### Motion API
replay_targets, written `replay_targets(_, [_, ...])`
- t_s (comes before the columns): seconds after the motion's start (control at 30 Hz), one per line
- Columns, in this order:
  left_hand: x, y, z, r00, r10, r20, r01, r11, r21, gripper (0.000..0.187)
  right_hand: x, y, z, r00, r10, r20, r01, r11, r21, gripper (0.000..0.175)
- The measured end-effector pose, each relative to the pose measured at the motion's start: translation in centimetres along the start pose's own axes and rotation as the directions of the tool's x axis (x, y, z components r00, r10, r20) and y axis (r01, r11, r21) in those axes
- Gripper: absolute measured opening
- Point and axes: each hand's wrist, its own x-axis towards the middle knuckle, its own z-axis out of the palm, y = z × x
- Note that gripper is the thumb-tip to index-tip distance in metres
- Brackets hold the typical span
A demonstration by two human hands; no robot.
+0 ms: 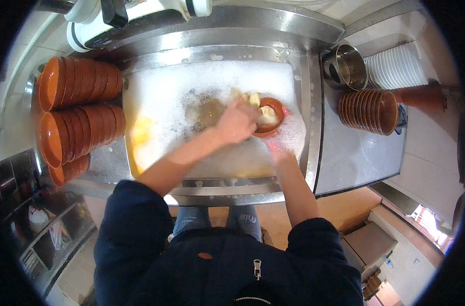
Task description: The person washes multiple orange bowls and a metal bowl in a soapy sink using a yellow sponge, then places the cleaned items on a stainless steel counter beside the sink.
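Observation:
A brown glazed clay bowl (pixel 271 130) sits tilted in the foam at the right of a steel sink, with pale suds inside. My left hand (pixel 238 119), blurred by motion, is at the bowl's left rim. It holds a yellowish sponge (pixel 253 100), whose outline is partly smeared. Foam covers most of my right hand (pixel 281 151), which comes up from the lower right. Pinkish patches show through the suds around the bowl, where my right fingers seem to grip its outer side. White foam (pixel 171 84) covers most of the water; murky water shows left of my left hand.
Stacked clay dishes (pixel 79 134) lie on their sides left of the sink (pixel 232 191). On the right counter (pixel 362 160) are a metal pot (pixel 345 67), white plates (pixel 396 65) and more stacked clay bowls (pixel 368 112). White equipment (pixel 133 23) stands beyond the sink's back edge.

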Motion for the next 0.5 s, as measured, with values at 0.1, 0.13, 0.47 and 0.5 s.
replay_targets(0.1, [-2.8, 4.0, 2.2, 0.949, -0.314, 0.007, 0.295, 0.883, -0.365, 0.031, 0.3, 0.3, 0.8, 0.975, -0.156, -0.156, 0.089, 0.925, -0.371, 0.043])
replay_targets(0.13, [-2.8, 4.6, 3.1, 0.913, -0.408, -0.009, 0.356, 0.806, -0.473, 0.031, 0.2, 0.9, 0.9, 0.974, -0.217, 0.062, 0.223, 0.881, -0.417, 0.051])
replay_targets(0.47, [4.2, -5.8, 4.5, 0.907, -0.418, -0.049, 0.416, 0.908, -0.047, 0.022, 1.1, 1.7, -2.5, 0.992, 0.084, -0.099, -0.104, 0.972, -0.211, 0.066])
replay_targets(0.5, [4.5, -5.9, 4.7, 0.93, -0.362, 0.053, 0.363, 0.932, -0.004, 0.023, 1.7, 1.8, -2.8, 0.98, 0.134, -0.15, -0.155, 0.977, -0.144, 0.063])
